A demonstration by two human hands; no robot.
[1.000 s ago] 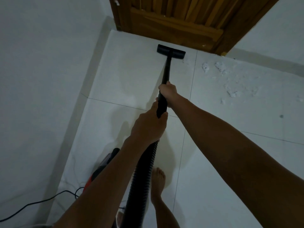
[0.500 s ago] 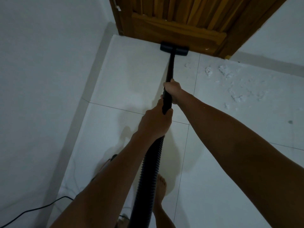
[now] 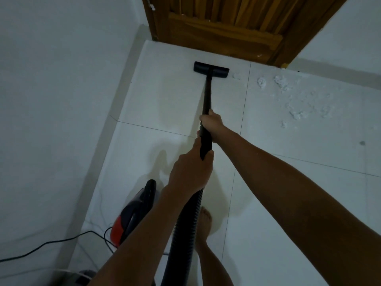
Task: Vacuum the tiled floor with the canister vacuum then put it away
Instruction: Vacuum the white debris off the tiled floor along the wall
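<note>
Both hands hold the black vacuum wand [image 3: 207,96]. My right hand [image 3: 211,123] grips it higher up, and my left hand [image 3: 190,170] grips the handle where the ribbed black hose [image 3: 186,230] joins. The flat black floor nozzle [image 3: 211,69] rests on the white tiled floor [image 3: 165,104], a short way in front of the wooden door. White crumbs and dust clumps [image 3: 288,96] lie scattered on the tiles to the right of the nozzle. The red and black canister [image 3: 134,213] sits on the floor at the lower left, partly hidden by my left forearm.
A brown wooden door [image 3: 226,23] closes the far end. A white wall [image 3: 61,100] runs along the left. A black power cord [image 3: 51,243] trails left from the canister. My bare foot [image 3: 205,221] stands beside the hose. A small dark spot [image 3: 362,143] marks a tile at right.
The nozzle has been pulled back from the door's foot toward me. The canister has come back into view at the lower left. Both hands keep their grip.
</note>
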